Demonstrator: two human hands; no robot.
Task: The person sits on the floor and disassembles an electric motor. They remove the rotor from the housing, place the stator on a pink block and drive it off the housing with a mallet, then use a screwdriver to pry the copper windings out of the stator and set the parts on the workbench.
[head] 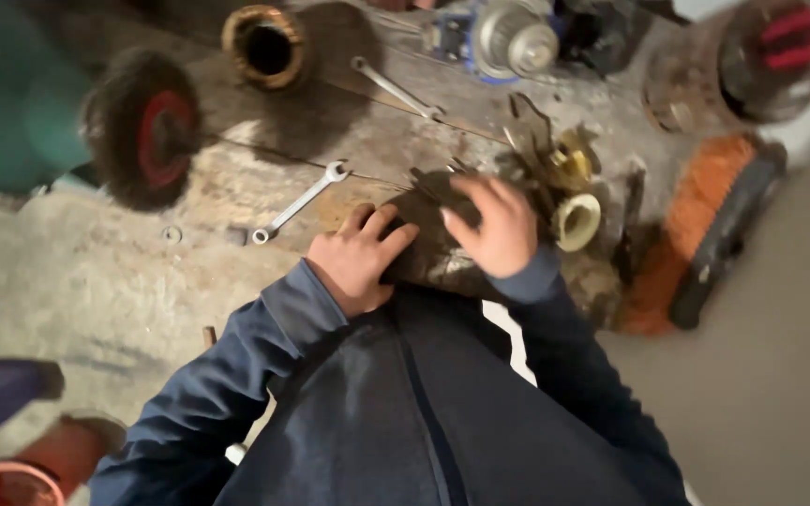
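My left hand (360,255) rests with its fingers curled over the near side of a dark, dirty metal part (427,245) that lies at the front edge of a worn wooden bench (264,169). My right hand (491,225) lies on top of the same part, fingers spread toward the left. Both arms wear dark blue sleeves. The frame is blurred, so the part's shape is unclear. Just right of my right hand sit brass-coloured fittings (569,164) and a cream ring-shaped piece (577,221).
Two spanners (300,201) (396,90) lie on the bench. A wire wheel with a red hub (147,126), a brass-rimmed cylinder (264,44), a grey motor part (515,39), an orange-bristled brush (705,230) and a round rusty part (771,56) stand around. Pots (11,483) sit on the concrete floor.
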